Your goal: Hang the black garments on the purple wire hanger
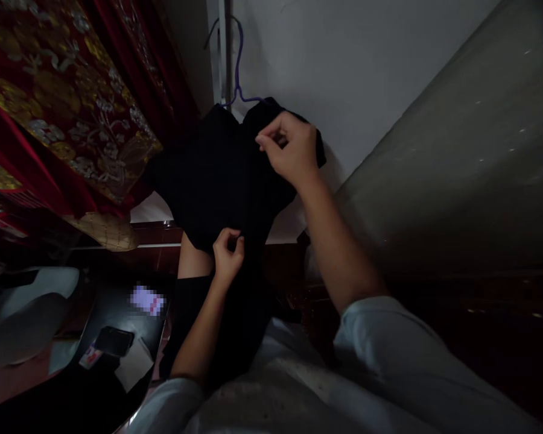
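Note:
A black short-sleeved garment [208, 175] hangs in front of me on a purple hanger [238, 66]. My left hand [228, 259] is low on its front, thumb and forefinger pinched at the dark cloth. Higher up, my right hand [294, 147] is held before the garment's shoulder, its thumb and fingertips brought together. Whatever sits in that pinch is too small and dark to make out. The room is dim, so folds and seams of the cloth do not show clearly.
Red cloth with gold and silver embroidery [104, 108] hangs at the left. Below it, a dark table [113, 301] bears a lit phone [147, 300], a dark phone [114, 341] and a pale paper [134, 364]. A large greyish plastic-like sheet [457, 163] slopes at the right.

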`<state>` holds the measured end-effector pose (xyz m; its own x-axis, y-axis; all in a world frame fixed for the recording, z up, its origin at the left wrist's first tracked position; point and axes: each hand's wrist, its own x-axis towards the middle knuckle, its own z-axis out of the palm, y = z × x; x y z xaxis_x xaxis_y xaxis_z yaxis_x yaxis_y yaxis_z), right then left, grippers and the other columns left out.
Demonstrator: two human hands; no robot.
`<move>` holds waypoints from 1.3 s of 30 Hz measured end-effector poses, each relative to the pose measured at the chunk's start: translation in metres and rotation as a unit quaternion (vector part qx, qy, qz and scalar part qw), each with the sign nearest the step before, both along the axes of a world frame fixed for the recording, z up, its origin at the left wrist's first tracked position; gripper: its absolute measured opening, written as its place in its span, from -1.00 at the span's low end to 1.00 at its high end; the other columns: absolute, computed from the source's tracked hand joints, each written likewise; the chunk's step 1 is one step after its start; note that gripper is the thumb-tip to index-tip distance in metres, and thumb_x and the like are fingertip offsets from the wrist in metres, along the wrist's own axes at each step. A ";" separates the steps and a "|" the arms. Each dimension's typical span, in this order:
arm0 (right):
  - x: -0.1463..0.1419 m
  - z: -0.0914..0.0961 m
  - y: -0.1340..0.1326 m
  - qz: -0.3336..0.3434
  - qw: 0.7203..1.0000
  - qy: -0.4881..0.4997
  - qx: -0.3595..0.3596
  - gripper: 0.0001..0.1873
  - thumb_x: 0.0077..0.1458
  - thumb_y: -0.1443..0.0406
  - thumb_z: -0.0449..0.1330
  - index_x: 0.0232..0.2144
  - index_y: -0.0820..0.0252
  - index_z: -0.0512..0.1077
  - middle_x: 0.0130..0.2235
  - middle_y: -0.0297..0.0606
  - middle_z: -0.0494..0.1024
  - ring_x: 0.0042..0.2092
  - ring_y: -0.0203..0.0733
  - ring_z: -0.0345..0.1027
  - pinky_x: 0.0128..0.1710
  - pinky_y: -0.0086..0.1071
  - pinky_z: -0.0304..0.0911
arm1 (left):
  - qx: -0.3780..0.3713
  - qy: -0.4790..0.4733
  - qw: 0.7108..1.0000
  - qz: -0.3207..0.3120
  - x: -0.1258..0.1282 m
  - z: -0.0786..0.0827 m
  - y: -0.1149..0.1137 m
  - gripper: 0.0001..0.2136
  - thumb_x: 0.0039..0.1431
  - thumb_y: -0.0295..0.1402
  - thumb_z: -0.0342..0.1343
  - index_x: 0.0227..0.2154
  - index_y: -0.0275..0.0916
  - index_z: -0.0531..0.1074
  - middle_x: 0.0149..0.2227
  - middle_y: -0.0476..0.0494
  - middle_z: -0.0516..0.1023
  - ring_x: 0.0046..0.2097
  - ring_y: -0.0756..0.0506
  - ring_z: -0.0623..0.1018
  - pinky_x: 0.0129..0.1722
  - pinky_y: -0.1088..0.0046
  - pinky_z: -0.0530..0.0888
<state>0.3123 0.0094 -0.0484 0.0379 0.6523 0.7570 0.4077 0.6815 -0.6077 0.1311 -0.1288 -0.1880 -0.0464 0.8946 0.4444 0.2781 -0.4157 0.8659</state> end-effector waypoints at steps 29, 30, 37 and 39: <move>-0.022 -0.011 -0.007 0.044 0.991 -0.088 -0.094 -0.90 0.06 0.33 0.31 -0.41 0.16 0.43 -0.53 -0.32 0.44 -0.44 -0.19 0.39 -0.31 -0.31 0.33 | 0.121 -0.085 0.985 -0.092 -0.012 0.220 0.115 -0.83 0.27 -0.47 0.28 -0.31 -0.14 0.37 -0.37 -0.05 0.43 -0.15 -0.17 0.58 0.01 0.32 0.46; -0.023 -0.012 -0.009 0.070 0.991 -0.032 -0.114 -0.88 0.11 0.26 0.31 -0.37 0.16 0.44 -0.53 -0.33 0.45 -0.48 -0.23 0.37 -0.39 -0.35 0.30 | 0.119 -0.090 0.984 -0.092 -0.014 0.223 0.115 -0.83 0.28 -0.47 0.27 -0.30 -0.14 0.37 -0.37 -0.05 0.43 -0.14 -0.18 0.58 0.01 0.31 0.46; -0.031 0.020 -0.013 0.183 0.970 0.099 -0.124 -0.46 0.25 -0.20 0.14 -0.36 0.15 0.39 -0.58 -0.40 0.40 -0.61 -0.38 0.24 -0.63 -0.51 0.11 | 0.072 -0.168 0.981 -0.072 -0.024 0.199 0.133 -0.90 0.37 -0.45 0.16 -0.27 -0.19 0.35 -0.33 -0.09 0.40 -0.06 -0.21 0.60 0.02 0.28 0.47; -0.034 0.021 -0.006 0.155 0.980 0.089 -0.092 -0.47 0.27 -0.16 0.15 -0.42 0.16 0.36 -0.58 -0.41 0.37 -0.57 -0.38 0.29 -0.57 -0.52 0.19 | 0.065 -0.173 0.980 -0.071 -0.021 0.191 0.133 -0.91 0.39 -0.43 0.15 -0.26 -0.21 0.35 -0.31 -0.09 0.39 -0.05 -0.21 0.60 0.01 0.26 0.47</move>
